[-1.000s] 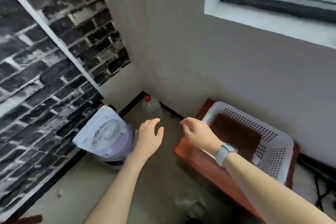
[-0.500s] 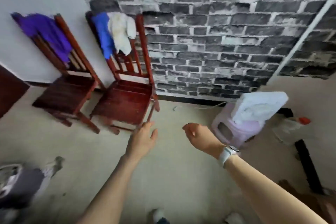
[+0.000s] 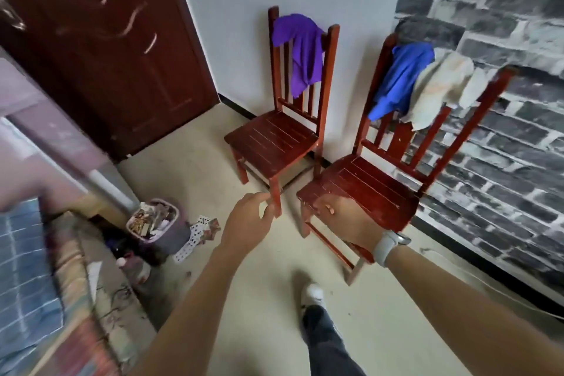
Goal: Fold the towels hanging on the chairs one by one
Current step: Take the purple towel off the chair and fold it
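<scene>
Two red wooden chairs stand against the walls. A purple towel point(image 3: 302, 49) hangs over the backrest of the left chair point(image 3: 274, 143). On the backrest of the right chair point(image 3: 375, 186) hang a blue towel point(image 3: 399, 76) and a cream towel point(image 3: 439, 85), side by side. My left hand point(image 3: 247, 223) is stretched out in front of the left chair's front leg, its fingers loosely curled, holding nothing. My right hand point(image 3: 351, 220), with a watch on the wrist, hovers over the front edge of the right chair's seat, fingers curled and empty. Both hands are well short of the towels.
A dark brown door point(image 3: 100, 40) fills the left wall. A small bin point(image 3: 158, 223) full of rubbish stands on the floor at the left, with playing cards point(image 3: 198, 235) scattered beside it. A bed edge point(image 3: 45, 284) runs along the lower left. My foot point(image 3: 312, 294) is on the beige floor.
My view has swung left from the corner with the basket and fan to the two chairs, which are now closer. Both hands stay raised and empty.
</scene>
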